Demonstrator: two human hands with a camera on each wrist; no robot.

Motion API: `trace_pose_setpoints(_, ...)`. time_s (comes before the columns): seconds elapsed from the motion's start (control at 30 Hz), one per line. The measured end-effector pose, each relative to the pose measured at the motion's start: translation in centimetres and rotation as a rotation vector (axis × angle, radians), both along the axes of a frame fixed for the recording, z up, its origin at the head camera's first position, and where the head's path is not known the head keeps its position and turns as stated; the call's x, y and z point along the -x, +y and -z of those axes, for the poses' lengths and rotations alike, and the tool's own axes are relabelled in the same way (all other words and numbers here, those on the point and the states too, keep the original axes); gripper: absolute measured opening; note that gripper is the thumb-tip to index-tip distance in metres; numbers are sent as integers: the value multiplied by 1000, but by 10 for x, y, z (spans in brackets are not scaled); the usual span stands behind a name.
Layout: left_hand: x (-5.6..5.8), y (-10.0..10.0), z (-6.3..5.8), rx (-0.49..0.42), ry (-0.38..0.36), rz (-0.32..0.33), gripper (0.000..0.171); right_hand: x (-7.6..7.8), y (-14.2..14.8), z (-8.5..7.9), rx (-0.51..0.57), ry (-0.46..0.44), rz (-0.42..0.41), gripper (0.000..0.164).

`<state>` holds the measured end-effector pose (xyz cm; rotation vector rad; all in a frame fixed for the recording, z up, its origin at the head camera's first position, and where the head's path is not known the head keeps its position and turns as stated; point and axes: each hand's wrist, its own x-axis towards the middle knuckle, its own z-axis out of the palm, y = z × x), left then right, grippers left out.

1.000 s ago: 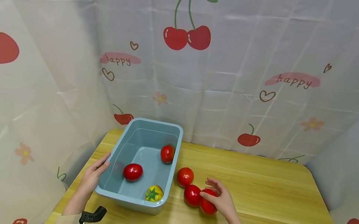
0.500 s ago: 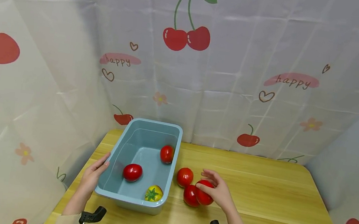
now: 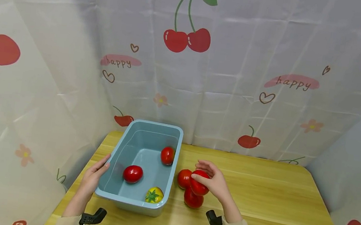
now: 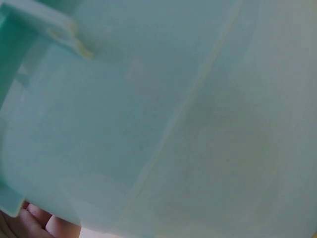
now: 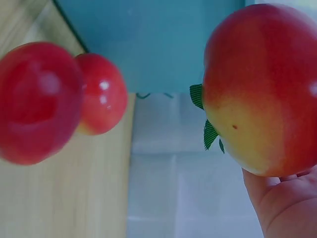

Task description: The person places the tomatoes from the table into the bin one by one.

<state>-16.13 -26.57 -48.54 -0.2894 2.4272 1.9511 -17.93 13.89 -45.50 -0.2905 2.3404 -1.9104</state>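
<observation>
My right hand (image 3: pixel 215 181) holds a red tomato (image 5: pixel 262 89) with green leaves and a yellowish patch, its thumb and fingers round the sides. In the head view it overlaps two more red tomatoes on the table, one (image 3: pixel 184 179) beside the bin and one (image 3: pixel 193 200) nearer me. At the left, my left hand (image 3: pixel 93 175) grips the long side of a light blue plastic bin (image 3: pixel 132 200), thumb at the rim and fingers outside. Inside lie a dark red tomato (image 3: pixel 132 174), another red one (image 3: pixel 167 156) by the right wall, and a yellow one (image 3: pixel 154 195) with its green calyx up.
The wooden table (image 3: pixel 268 198) extends to the right of the tomatoes. A white curtain (image 3: pixel 222 106) printed with cherries hangs right behind the table and along both sides. Each wrist carries a black camera mount, such as the right mount (image 3: pixel 214 218).
My right hand has lifted the tomato off the table and carried it up and left toward the bin, past the nearer tomato. The left hand and the bin stay put.
</observation>
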Motion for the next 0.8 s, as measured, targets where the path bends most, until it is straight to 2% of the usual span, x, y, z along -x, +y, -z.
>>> trace_pose_setpoints(0.07, 0, 0, 0, 0, 2, 1, 57, -1, -4, -10, -9, -3, -8, 50)
trace_pose_setpoints(0.2, 0, 0, 1, 4, 5, 3, 57, 1, -9, -18, -12, 9, -18, 49)
trace_pose_setpoints(0.43, 0, 0, 1, 6, 4, -4, 57, 22, -16, -3, 10, 28, -16, 51)
trace_pose_setpoints(0.7, -1, 1, 0, -8, 9, -6, 56, 27, -35, -11, 52, 104, -39, 51)
trace_pose_setpoints(0.8, -1, 1, 0, -5, 9, -7, 56, 27, -42, -14, 55, 102, -55, 51)
